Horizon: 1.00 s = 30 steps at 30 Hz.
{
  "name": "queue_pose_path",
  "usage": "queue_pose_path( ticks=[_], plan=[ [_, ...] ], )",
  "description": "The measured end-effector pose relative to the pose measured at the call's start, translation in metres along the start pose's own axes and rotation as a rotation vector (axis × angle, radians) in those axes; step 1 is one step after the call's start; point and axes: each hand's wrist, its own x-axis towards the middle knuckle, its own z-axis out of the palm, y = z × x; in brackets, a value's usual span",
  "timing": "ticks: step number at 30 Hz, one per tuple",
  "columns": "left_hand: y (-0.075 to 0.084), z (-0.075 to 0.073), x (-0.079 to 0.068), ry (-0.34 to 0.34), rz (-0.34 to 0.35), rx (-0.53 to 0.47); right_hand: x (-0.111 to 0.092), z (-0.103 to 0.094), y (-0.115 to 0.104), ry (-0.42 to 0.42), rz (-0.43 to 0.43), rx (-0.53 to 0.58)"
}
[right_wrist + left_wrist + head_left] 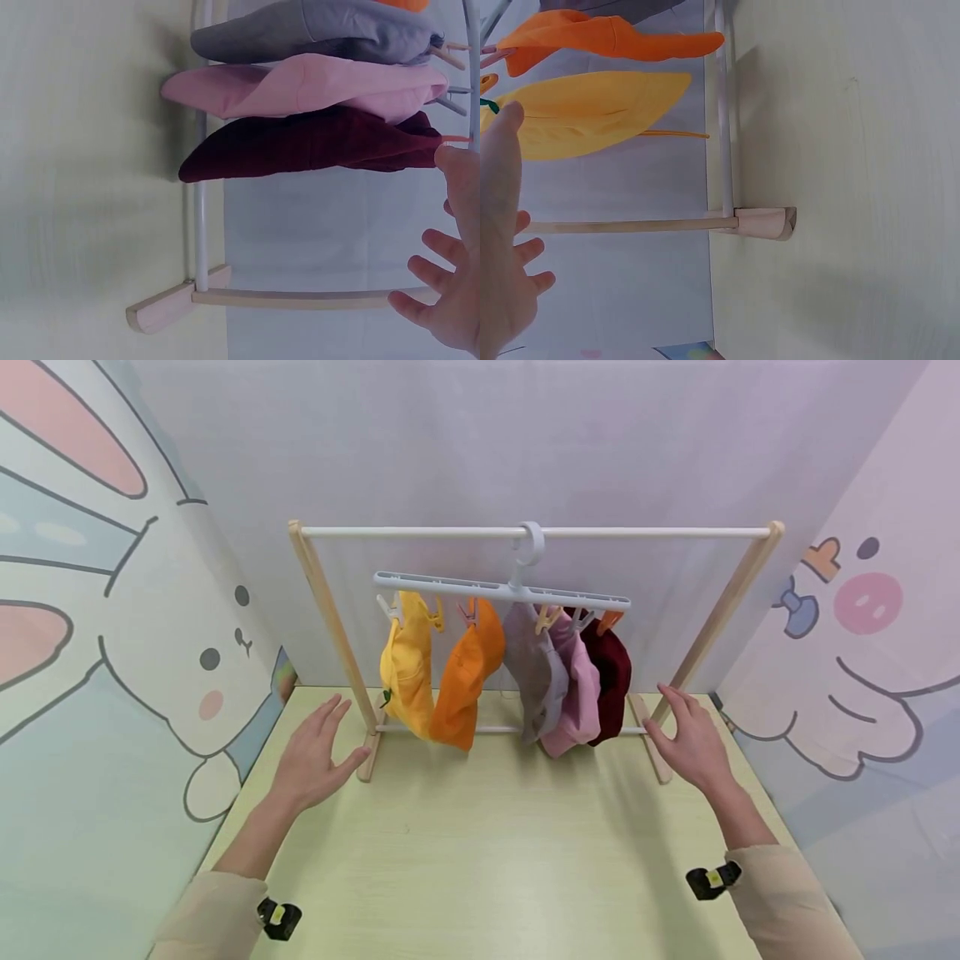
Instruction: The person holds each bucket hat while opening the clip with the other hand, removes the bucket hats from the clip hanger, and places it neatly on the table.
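A pale blue clip hanger hooks over the white bar of a wooden rack. Clothespins on it hold a yellow cap, an orange cap, a grey cap, a pink cap and a dark red cap. My left hand is held up near the rack's left foot, fingers extended, holding nothing. To the right, my right hand is raised near the rack's right post with its fingers spread, also holding nothing. In the right wrist view, the dark red cap hangs nearest that hand.
The rack's left foot and right foot stand on a light wood-grain table. Fabric walls with a cartoon rabbit on the left and a cartoon pig-like snout on the right enclose the sides.
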Motion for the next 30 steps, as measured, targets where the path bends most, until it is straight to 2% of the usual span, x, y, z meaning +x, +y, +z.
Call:
queue_pose_path(
  ticks=[5,9,15,22,30],
  plan=[
    [0.005,0.003,0.006,0.051,-0.027,-0.056,0.002,-0.001,-0.006,0.020,0.051,0.046],
    [0.012,0.003,0.013,0.093,-0.019,-0.105,0.005,0.001,-0.011,0.044,0.064,0.068],
    [0.021,0.005,0.020,0.117,-0.018,-0.148,0.010,0.004,-0.021,0.115,0.036,0.092],
    [0.025,0.006,0.026,0.127,-0.016,-0.157,0.019,0.008,-0.034,0.208,0.007,0.117],
    [0.028,0.004,0.035,0.129,-0.027,-0.185,0.025,0.011,-0.045,0.183,0.031,0.190]
  ],
)
